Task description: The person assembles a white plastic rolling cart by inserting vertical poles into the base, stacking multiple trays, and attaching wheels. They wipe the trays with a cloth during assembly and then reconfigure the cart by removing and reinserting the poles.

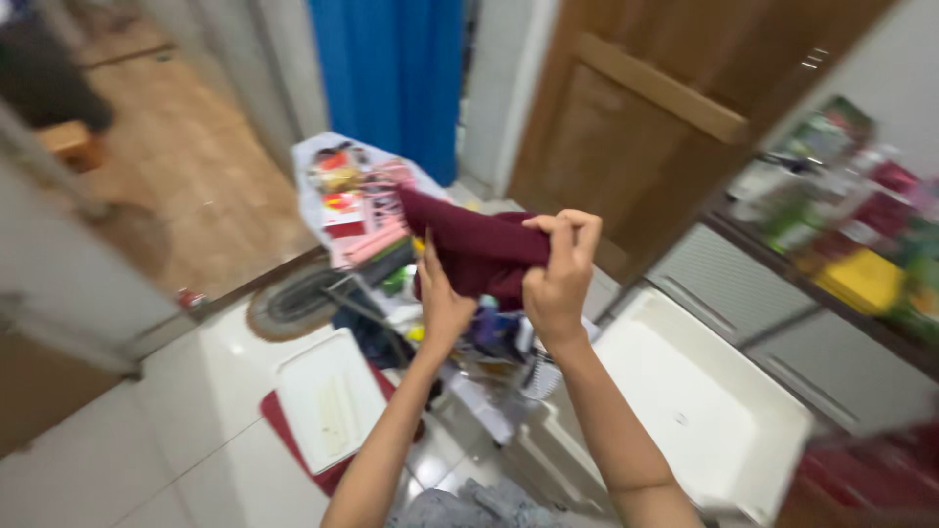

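a dark maroon cloth (479, 249) is held up in the air in front of the person, above a cluttered heap on the floor. its long axis runs from upper left to lower right: one corner pokes out toward the upper left, and the bunched bulk sits lower right between the hands. the right hand (558, 279) is closed on the cloth's upper right edge, its fingers (577, 227) curled over the fabric. the left hand (442, 303) lies against the cloth's lower left side with its thumb up along the fabric; whether it truly grips or only presses there cannot be told, since the palm faces away. the cloth's lower edge is hidden behind both hands. the whole view is smeared by motion, so the heap of small colourful items (357, 200) beyond the cloth cannot be made out one by one. a white tray (328, 401) lies flat on a red mat (293, 440) on the white tile floor (147, 440), apparently bare. to the right sits a large white tub (704, 401), its inside showing nothing, its far corner cut off by blur. a shelf (841, 225) at right holds blurred bottles and packages. a blue curtain (391, 68) and a wooden door (636, 108) stand behind.
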